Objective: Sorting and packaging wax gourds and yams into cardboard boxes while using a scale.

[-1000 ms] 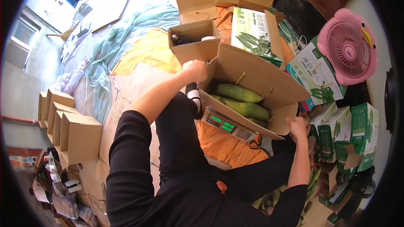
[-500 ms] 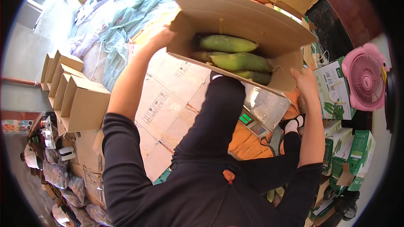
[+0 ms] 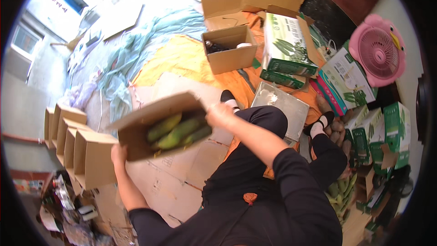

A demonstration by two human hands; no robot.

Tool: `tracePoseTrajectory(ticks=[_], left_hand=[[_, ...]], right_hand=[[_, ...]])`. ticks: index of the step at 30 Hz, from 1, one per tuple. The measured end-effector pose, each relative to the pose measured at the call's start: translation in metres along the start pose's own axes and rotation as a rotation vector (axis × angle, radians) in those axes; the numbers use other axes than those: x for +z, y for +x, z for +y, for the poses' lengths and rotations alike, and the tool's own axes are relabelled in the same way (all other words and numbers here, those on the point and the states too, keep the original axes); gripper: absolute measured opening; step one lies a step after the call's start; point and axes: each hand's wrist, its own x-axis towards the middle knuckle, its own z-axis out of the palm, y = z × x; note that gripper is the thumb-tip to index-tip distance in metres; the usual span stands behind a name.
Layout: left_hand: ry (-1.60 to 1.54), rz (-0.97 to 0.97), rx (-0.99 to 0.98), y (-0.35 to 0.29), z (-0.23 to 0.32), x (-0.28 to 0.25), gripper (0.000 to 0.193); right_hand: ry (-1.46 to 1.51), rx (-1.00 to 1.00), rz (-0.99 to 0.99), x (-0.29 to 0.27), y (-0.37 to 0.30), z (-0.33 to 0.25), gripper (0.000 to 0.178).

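A brown cardboard box (image 3: 136,135) with its top open is held between my two hands above the flattened cardboard on the floor. Inside lie several long green gourd-like vegetables (image 3: 175,132), a little blurred. My left hand (image 3: 119,153) is closed on the left end of the box, close to a row of boxes. My right hand (image 3: 221,115) grips its right end, the fingers partly hidden by the wall. The box tilts so that its inside faces me.
Brown boxes (image 3: 93,155) stand in a row at left. A metal-topped scale (image 3: 280,109) sits by my knee. Another box (image 3: 234,57), printed cartons (image 3: 289,43) and a pink fan (image 3: 378,52) are ahead and right. Loose green vegetables (image 3: 343,193) lie at lower right.
The box with the green vegetables has moved left and nearer, away from above the scale, held in both hands. My view has shifted, and the scale's metal top now shows more fully.
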Motion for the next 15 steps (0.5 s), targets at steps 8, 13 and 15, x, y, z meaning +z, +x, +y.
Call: tracePoseTrajectory(ticks=[8,13,15], left_hand=[[0.121,-0.111,-0.223,-0.108,-0.089,0.110,0.025],[-0.074,-0.043,-0.277,-0.148,-0.081,0.107,0.023],[-0.070,-0.004,-0.281,-0.145,-0.062,0.088,0.023]], right_hand=[[-0.199,-0.098,-0.571,0.101,-0.037,-0.041,0.027],[-0.203,-0.299,-0.592,0.091,-0.042,-0.032,0.035],[-0.055,-0.182,-0.412,0.069,-0.035,-0.033,0.035]])
